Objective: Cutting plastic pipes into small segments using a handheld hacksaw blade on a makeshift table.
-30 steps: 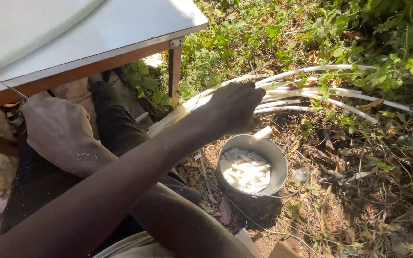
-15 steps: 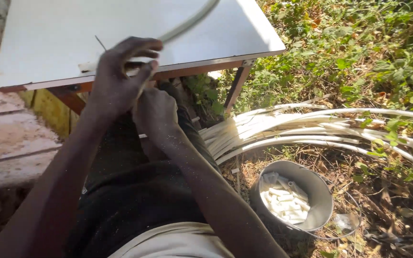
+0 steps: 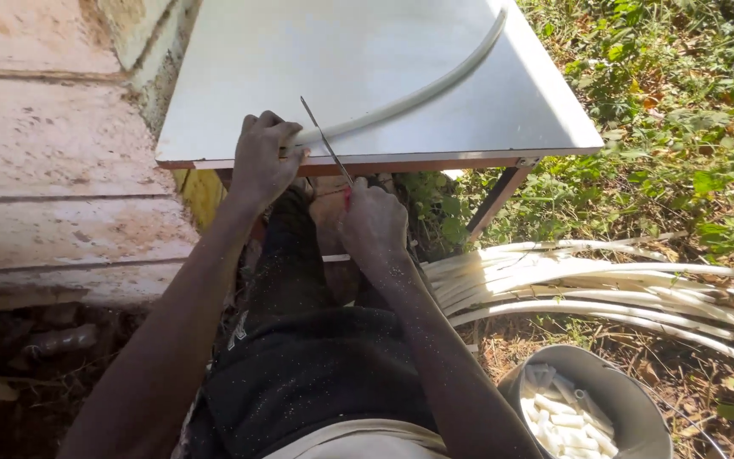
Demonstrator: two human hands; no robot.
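Two hands work at the near edge of the white flat counter (image 3: 239, 76). Left hand (image 3: 263, 161) has its fingers curled tight around the near end of a long pale curved stalk (image 3: 418, 95) lying across the counter. Right hand (image 3: 373, 225) grips a thin metal knife with red handle (image 3: 326, 142), blade against the stalk. Farther right, pale stalks (image 3: 605, 276) lie on the ground beside a grey bucket of cut pieces (image 3: 588, 412).

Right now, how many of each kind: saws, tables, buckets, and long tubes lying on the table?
Thin-bladed red-handled hand saw: 1
White-topped table: 1
Grey round metal bucket: 1
Long pale curved tube on the table: 1
Total: 4
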